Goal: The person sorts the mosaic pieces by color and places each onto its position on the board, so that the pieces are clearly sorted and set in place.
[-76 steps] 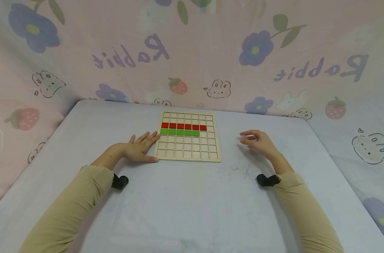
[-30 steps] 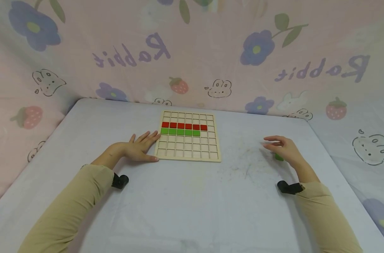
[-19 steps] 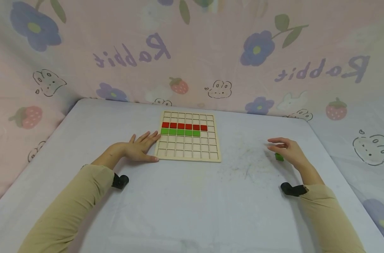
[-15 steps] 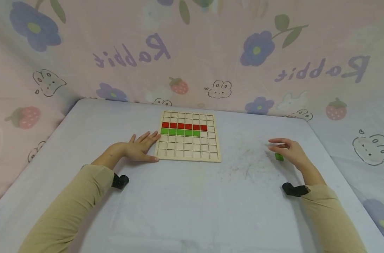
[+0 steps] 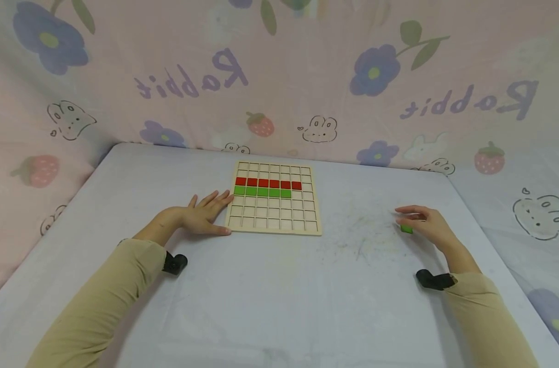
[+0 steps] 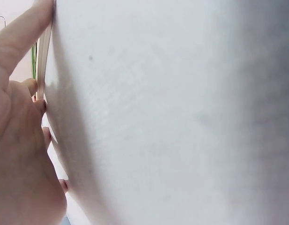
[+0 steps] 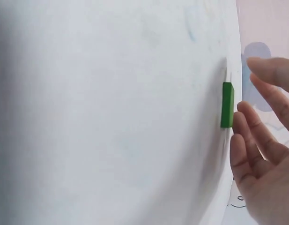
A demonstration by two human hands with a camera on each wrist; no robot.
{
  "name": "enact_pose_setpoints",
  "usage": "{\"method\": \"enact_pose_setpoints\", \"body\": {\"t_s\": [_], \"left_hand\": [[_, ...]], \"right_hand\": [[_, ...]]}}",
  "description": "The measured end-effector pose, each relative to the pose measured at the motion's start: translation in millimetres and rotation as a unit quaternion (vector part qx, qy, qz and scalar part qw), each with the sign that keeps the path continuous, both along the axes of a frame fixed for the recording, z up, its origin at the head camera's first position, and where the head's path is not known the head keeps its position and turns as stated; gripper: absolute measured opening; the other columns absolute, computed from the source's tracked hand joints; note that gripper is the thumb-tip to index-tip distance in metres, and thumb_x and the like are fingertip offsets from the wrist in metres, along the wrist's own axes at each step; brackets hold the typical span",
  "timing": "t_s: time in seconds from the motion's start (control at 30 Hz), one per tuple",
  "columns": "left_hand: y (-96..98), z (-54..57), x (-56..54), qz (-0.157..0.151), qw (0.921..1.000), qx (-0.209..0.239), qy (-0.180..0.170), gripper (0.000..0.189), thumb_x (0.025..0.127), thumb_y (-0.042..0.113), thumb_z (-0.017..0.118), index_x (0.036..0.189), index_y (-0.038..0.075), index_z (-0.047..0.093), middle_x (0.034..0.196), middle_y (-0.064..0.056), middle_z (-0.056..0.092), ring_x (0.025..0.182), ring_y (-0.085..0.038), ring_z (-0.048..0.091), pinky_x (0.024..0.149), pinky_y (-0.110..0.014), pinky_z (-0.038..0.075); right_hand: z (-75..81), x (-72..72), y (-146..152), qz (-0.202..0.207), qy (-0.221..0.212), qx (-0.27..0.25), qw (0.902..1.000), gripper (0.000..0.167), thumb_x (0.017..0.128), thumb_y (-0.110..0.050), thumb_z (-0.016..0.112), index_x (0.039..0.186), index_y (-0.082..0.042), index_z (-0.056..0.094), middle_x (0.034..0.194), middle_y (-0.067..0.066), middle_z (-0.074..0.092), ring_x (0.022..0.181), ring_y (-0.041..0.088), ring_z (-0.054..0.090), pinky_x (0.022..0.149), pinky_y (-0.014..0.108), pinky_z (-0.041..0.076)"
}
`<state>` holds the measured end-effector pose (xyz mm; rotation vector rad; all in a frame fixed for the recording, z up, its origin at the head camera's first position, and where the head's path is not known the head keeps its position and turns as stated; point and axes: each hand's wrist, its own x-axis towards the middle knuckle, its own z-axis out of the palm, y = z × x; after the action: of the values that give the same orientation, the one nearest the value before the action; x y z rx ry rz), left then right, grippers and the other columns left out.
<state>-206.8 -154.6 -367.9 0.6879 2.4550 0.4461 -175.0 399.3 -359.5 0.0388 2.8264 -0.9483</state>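
Note:
A wooden grid board (image 5: 273, 223) lies near the middle of the table, with a row of red square tiles (image 5: 263, 183) above a row of green square tiles (image 5: 263, 192). My left hand (image 5: 200, 217) is spread flat at the board's left edge, fingers and thumb touching its side. Over on the right, my right hand (image 5: 426, 225) hovers with loosely bent fingers above a single green tile (image 7: 227, 105) on the table. In the right wrist view the thumb and fingers are apart, with nothing between them. The head view shows that tile partly covered by the hand.
The white table (image 5: 279, 301) has faint smudges right of the board. A printed curtain (image 5: 279, 76) with rabbits and flowers stands along the back and sides. Each wrist carries a small black camera (image 5: 433, 280).
My right hand has moved from beside the board to the right, and lately a little nearer me, to the loose green tile. The left hand and board have stayed put.

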Motion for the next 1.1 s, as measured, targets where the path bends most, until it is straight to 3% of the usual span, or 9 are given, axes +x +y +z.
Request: {"method": "enact_pose_setpoints", "body": {"t_s": [0.17, 0.27, 0.4, 0.63, 0.8, 1.1], "left_hand": [[1.4, 0.7, 0.0, 0.001, 1.0, 0.0, -0.001, 0.095, 0.092, 0.054, 0.055, 0.155, 0.014, -0.004, 0.162, -0.01, -0.012, 0.147, -0.035, -0.016, 0.108, -0.067, -0.015], [1.9, 0.7, -0.4, 0.002, 1.0, 0.002, -0.001, 0.095, 0.092, 0.054, 0.055, 0.155, 0.014, -0.004, 0.162, -0.011, -0.012, 0.147, -0.035, -0.016, 0.107, -0.068, -0.016], [3.1, 1.7, 0.2, 0.001, 1.0, 0.003, -0.001, 0.095, 0.092, 0.054, 0.055, 0.155, 0.013, -0.003, 0.162, -0.011, -0.012, 0.147, -0.036, -0.016, 0.107, -0.068, -0.016], [3.8, 0.9, 0.7, 0.005, 1.0, 0.001, 0.0, 0.094, 0.092, 0.052, 0.056, 0.155, 0.013, -0.002, 0.162, -0.012, -0.011, 0.147, -0.036, -0.015, 0.108, -0.067, -0.015], [3.3, 0.9, 1.6, 0.002, 1.0, 0.001, 0.001, 0.094, 0.092, 0.052, 0.055, 0.155, 0.012, -0.003, 0.162, -0.012, -0.011, 0.147, -0.036, -0.015, 0.108, -0.068, -0.015], [0.5, 0.7, 2.7, 0.008, 0.9999, 0.008, 0.0, 0.097, 0.09, 0.057, 0.055, 0.155, 0.013, -0.003, 0.162, -0.011, -0.01, 0.147, -0.035, -0.015, 0.109, -0.066, -0.015]], "right_hand": [[0.1, 4.7, 3.8, -0.002, -0.004, 0.004, 1.0, 0.056, 0.092, -0.038, 0.063, 0.133, -0.002, 0.054, 0.136, 0.024, 0.051, 0.096, -0.002, 0.048, 0.075, 0.022, 0.044], [0.5, 6.7, 5.7, -0.003, -0.006, 0.004, 1.0, 0.056, 0.09, -0.038, 0.066, 0.132, -0.002, 0.055, 0.132, 0.023, 0.053, 0.089, -0.01, 0.046, 0.075, 0.019, 0.042], [0.7, 8.7, 8.3, 0.001, -0.014, 0.008, 0.9999, 0.057, 0.089, -0.038, 0.067, 0.132, -0.002, 0.054, 0.126, 0.02, 0.054, 0.092, -0.001, 0.047, 0.076, 0.022, 0.042], [1.8, 12.2, 11.0, 0.024, -0.039, -0.002, 0.999, 0.057, 0.09, -0.035, 0.066, 0.132, 0.0, 0.053, 0.134, 0.023, 0.045, 0.111, 0.025, 0.044, 0.082, 0.031, 0.039], [1.4, 15.9, 13.3, 0.047, -0.031, 0.003, 0.9984, 0.052, 0.091, -0.028, 0.066, 0.132, 0.0, 0.053, 0.13, 0.019, 0.047, 0.105, 0.017, 0.045, 0.078, 0.023, 0.042], [-2.3, 14.4, 14.9, 0.031, -0.019, -0.02, 0.9991, 0.049, 0.092, -0.028, 0.065, 0.13, 0.001, 0.055, 0.106, -0.003, 0.057, 0.087, 0.0, 0.049, 0.072, 0.016, 0.044]]}}
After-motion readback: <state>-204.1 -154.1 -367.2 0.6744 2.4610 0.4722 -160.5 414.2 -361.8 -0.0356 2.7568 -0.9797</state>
